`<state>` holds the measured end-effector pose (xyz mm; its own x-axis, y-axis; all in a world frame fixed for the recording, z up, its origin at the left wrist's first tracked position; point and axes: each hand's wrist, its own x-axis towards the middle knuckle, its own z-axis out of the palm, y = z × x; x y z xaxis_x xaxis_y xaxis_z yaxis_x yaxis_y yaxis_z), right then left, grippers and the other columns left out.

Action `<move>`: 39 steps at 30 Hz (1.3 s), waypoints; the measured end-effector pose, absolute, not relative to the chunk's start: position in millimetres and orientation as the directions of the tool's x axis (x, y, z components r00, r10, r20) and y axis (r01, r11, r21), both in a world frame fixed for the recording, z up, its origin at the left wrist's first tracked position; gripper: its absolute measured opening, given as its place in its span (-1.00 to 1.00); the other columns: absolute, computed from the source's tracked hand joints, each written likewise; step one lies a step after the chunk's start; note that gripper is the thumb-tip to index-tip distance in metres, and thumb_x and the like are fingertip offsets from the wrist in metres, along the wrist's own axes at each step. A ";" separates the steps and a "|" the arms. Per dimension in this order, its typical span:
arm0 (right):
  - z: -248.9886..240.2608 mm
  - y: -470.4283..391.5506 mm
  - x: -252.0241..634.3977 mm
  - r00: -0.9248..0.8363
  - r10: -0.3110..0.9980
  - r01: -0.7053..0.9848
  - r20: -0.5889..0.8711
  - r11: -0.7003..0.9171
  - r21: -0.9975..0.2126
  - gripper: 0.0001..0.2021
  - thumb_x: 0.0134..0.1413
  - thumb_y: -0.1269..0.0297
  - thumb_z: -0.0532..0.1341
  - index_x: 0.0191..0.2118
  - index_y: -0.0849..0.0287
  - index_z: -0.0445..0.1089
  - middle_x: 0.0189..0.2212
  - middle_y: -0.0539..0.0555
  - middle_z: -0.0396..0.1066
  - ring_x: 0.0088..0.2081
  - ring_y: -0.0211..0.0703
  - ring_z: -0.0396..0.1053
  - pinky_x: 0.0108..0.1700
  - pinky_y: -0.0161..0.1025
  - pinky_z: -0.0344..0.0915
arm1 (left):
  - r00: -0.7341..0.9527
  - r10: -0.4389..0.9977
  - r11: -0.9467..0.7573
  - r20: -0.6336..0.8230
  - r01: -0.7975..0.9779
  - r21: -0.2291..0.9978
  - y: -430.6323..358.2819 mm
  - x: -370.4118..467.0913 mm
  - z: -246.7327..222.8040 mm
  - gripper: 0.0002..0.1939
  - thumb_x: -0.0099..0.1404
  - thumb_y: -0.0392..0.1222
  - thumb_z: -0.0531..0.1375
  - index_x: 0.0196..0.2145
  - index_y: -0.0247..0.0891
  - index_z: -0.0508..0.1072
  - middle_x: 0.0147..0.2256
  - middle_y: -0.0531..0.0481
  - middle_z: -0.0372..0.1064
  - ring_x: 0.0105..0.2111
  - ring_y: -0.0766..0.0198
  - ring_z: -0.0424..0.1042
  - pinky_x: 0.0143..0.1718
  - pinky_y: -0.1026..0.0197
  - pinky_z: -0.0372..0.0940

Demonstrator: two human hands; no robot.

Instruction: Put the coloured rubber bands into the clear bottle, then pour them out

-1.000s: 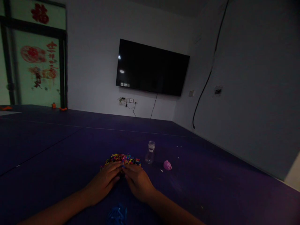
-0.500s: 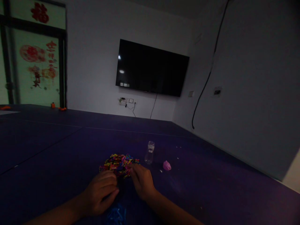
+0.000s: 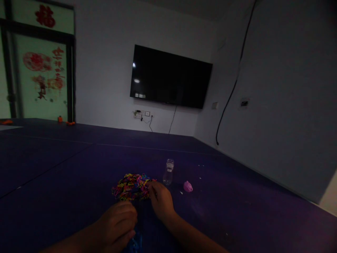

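A tangled pile of multicoloured rubber bands [image 3: 130, 186] lies on the dark purple tabletop. At the pile's right edge is my right hand [image 3: 161, 201], its fingers bent and tips together against the bands; what they pinch is hidden. My left hand [image 3: 118, 223] is closer to me, fingers curled and thumb below, over a small heap of blue bands [image 3: 137, 242] that it partly covers. Whether it holds a band cannot be made out. Beyond my right hand stands a clear plastic bottle [image 3: 168, 172], uncapped, with a pink cap [image 3: 187, 186] lying to its right.
Small white scraps [image 3: 181, 192] lie near the cap. The purple table [image 3: 65, 182] reaches toward the wall, with orange objects [image 3: 60, 119] at its far left. A dark television [image 3: 171, 77] hangs on the wall, and a black cable [image 3: 231, 93] runs down at the right.
My left hand has moved back toward me and slightly right, away from the multicoloured pile and over the blue heap. My right hand has shifted slightly right at the pile's edge.
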<state>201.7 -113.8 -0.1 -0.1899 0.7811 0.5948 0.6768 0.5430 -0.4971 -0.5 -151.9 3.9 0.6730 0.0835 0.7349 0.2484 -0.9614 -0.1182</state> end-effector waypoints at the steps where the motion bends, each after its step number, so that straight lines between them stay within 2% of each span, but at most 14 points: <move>1: -0.2 -113.9 201.7 -0.194 0.778 0.676 0.598 0.547 -0.493 -0.72 0.21 0.34 -0.02 -0.18 0.13 0.44 -0.25 0.11 0.48 -0.17 -0.14 0.41 -0.12 -0.25 0.28 | 0.668 0.109 -0.962 0.737 0.259 -0.092 -150.3 -1.4 4.8 -0.83 0.33 -0.26 -0.01 -0.26 -0.23 0.37 -0.38 -0.07 0.44 -0.31 0.23 0.42 -0.18 0.17 0.35; 3: -0.2 -113.7 201.2 -0.213 0.770 0.676 0.601 0.560 -0.478 -0.73 0.20 0.36 -0.01 -0.15 0.13 0.43 -0.22 0.11 0.47 -0.15 -0.13 0.40 -0.09 -0.23 0.28 | 0.642 0.202 -0.948 0.739 0.317 -0.016 -147.6 -1.9 7.5 -0.80 0.32 -0.28 -0.02 -0.19 -0.23 0.37 -0.31 -0.08 0.45 -0.23 0.22 0.42 -0.14 0.17 0.34; 7: 0.3 -111.7 198.2 -0.342 0.736 0.667 0.584 0.628 -0.401 -0.72 0.18 0.41 0.01 -0.11 0.12 0.41 -0.14 0.10 0.45 -0.09 -0.13 0.36 -0.02 -0.19 0.25 | 0.518 0.483 -0.829 0.706 0.531 0.177 -139.2 -0.4 7.2 -0.77 0.34 -0.23 -0.02 -0.14 -0.18 0.39 -0.19 -0.05 0.45 -0.13 0.21 0.40 -0.08 0.15 0.33; 10: 0.4 -110.0 195.6 -0.467 0.697 0.667 0.544 0.681 -0.301 -0.68 0.15 0.45 0.02 -0.01 0.12 0.35 -0.05 0.10 0.40 -0.01 -0.12 0.31 0.04 -0.15 0.22 | 0.473 0.570 -0.755 0.672 0.624 0.202 -125.4 -0.6 0.5 -0.72 0.36 -0.19 -0.04 -0.06 -0.15 0.39 -0.08 -0.03 0.42 -0.01 0.18 0.33 0.03 0.01 0.27; 15: -0.8 -107.4 193.1 -0.581 0.691 0.704 0.429 0.692 -0.161 -0.59 0.16 0.40 0.03 0.13 0.09 0.22 0.16 0.10 0.19 0.17 -0.04 0.10 0.15 -0.03 0.09 | 0.543 0.607 -0.715 0.581 0.692 0.100 -100.9 -3.9 -8.9 -0.68 0.34 -0.18 -0.01 -0.01 -0.14 0.39 0.09 -0.02 0.30 0.14 0.12 0.18 0.13 -0.10 0.15; 20: -0.3 -104.5 190.9 -0.588 0.728 0.734 0.352 0.663 -0.146 -0.61 0.22 0.29 -0.01 0.15 0.10 0.19 0.21 0.10 0.10 0.22 0.01 0.01 0.18 0.04 0.03 | 0.545 0.658 -0.671 0.519 0.737 0.076 -93.7 -5.9 -14.9 -0.63 0.34 -0.18 -0.01 0.08 -0.16 0.31 0.13 -0.03 0.24 0.18 0.08 0.11 0.14 -0.10 0.15; 27: 1.6 -104.8 191.1 -0.597 0.731 0.731 0.330 0.665 -0.152 -0.63 0.23 0.28 -0.04 0.12 0.16 0.22 0.20 0.14 0.12 0.22 0.02 0.02 0.17 0.03 0.05 | 0.556 0.697 -0.662 0.453 0.741 0.108 -89.1 -6.5 -20.7 -0.59 0.36 -0.14 -0.02 0.14 -0.14 0.23 0.17 -0.05 0.19 0.21 0.07 0.07 0.14 -0.11 0.13; 31: 0.1 -104.9 191.8 -0.599 0.724 0.733 0.342 0.668 -0.129 -0.63 0.24 0.30 -0.06 0.11 0.20 0.23 0.19 0.17 0.13 0.19 0.00 0.07 0.16 -0.01 0.09 | 0.552 0.712 -0.656 0.434 0.744 0.130 -86.8 -6.1 -22.4 -0.61 0.36 -0.14 -0.03 0.11 -0.17 0.27 0.15 -0.07 0.22 0.20 0.06 0.08 0.14 -0.12 0.13; 39: 4.0 -108.4 191.6 -0.600 0.696 0.708 0.393 0.692 -0.144 -0.65 0.20 0.36 -0.01 0.09 0.19 0.23 0.13 0.17 0.20 0.15 -0.03 0.13 0.13 -0.05 0.12 | 0.544 0.661 -0.685 0.516 0.718 0.121 -88.2 -7.5 -22.9 -0.63 0.34 -0.16 0.02 0.09 -0.18 0.28 0.11 -0.11 0.26 0.17 0.07 0.13 0.12 -0.11 0.16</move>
<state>191.6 -108.4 4.0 -0.6004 0.6962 0.3934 0.7077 0.6917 -0.1440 -7.5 -88.2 -22.9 0.5443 0.6612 0.5163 0.7181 -0.6854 0.1207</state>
